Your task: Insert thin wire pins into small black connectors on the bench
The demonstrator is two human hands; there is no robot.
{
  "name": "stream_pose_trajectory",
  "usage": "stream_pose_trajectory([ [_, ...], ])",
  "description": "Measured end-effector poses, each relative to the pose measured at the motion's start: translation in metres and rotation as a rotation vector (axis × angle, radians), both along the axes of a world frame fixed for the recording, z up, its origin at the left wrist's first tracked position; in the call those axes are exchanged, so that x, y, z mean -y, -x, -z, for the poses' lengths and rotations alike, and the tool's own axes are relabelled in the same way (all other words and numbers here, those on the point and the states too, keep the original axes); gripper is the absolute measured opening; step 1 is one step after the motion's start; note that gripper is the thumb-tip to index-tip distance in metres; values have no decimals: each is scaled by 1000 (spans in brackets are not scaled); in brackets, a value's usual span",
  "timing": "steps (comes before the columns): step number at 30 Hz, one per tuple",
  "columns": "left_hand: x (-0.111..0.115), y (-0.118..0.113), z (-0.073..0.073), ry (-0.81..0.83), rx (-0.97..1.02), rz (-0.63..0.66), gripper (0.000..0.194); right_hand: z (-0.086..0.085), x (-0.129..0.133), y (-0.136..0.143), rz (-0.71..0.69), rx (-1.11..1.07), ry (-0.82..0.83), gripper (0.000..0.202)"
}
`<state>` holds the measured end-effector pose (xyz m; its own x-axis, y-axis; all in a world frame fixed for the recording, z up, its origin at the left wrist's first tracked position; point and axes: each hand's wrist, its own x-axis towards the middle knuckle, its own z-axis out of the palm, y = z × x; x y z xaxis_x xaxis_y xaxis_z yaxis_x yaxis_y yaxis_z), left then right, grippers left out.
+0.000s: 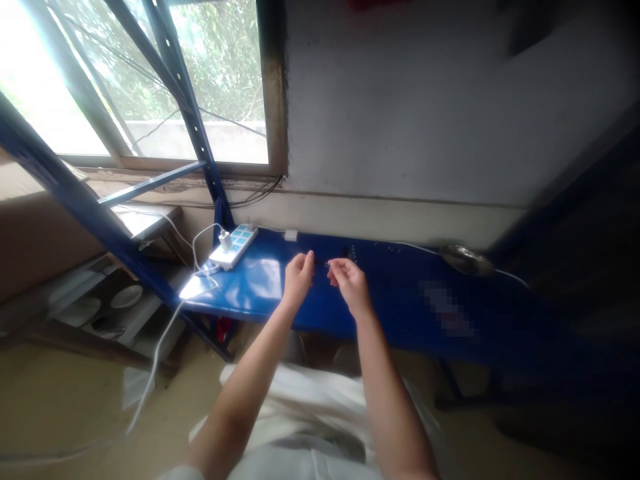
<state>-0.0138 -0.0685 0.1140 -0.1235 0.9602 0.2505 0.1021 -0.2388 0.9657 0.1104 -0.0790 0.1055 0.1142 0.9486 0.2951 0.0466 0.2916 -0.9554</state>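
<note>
1. My fingers (306,261): on both hands the thumb and forefinger are pinched together on a small dark object (321,263), thin and short, spanning the gap between the two hands. What it is I cannot tell; it is too small and blurred.
2. My left hand (299,277): raised above the blue shelf (400,300), fingertips closed on the left end of the object.
3. My right hand (350,283): just beside the left, fingertips closed on the right end.
4. White power strip (234,245): left of my fingers, lying on the shelf's far corner, with a white charger (225,239) plugged in.
5. White cable (160,347): runs from the charger off the shelf edge, down and to the left of my hands.
6. Small white plug (291,235): just beyond my left fingers, by the wall.
7. Metal bowl (466,259): well to the right of my fingers, on the shelf.
8. Window (150,80): above and left of my hands, crossed by blue frame bars (185,100).
</note>
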Motion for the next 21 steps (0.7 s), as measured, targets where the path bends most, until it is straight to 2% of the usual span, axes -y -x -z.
stream_pose_trajectory([
  [5,-2,4,1,-49,33,-36,39,6,-3,-9,-111,71,67,41],
  [9,-7,8,4,-26,48,-73,35,9,-7,-15,11,4,104,43],
  [13,-10,3,10,-2,13,37,34,9,-14,-9,117,-63,39,41],
  [16,-11,-3,12,-18,27,110,33,11,-18,1,88,-31,4,39],
  [21,-14,-3,13,-29,50,121,32,17,-25,8,24,41,-15,36],
])
